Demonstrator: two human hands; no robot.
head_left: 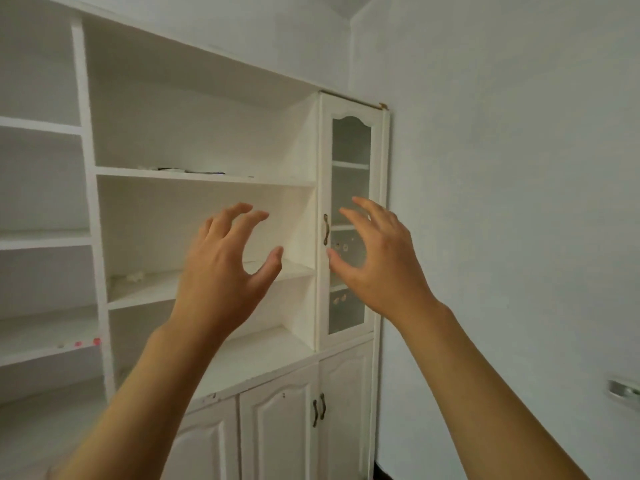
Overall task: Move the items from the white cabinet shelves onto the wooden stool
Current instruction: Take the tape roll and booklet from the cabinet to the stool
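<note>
**Both hands raised, holding nothing, before the white cabinet**

We face the white cabinet (pixel 194 140), its open shelves filling the left and centre, with a narrow glass door (pixel 349 223) at its right end. Our left hand (pixel 221 271) and right hand (pixel 381 265) are lifted in front of the shelves, fingers spread and loosely curved, gripping nothing. On the upper shelf lie some flat items (pixel 187 170), dark and white, too blurred to tell apart. A small white lump (pixel 135 277) sits on the shelf below. The stool is out of view.
</note>
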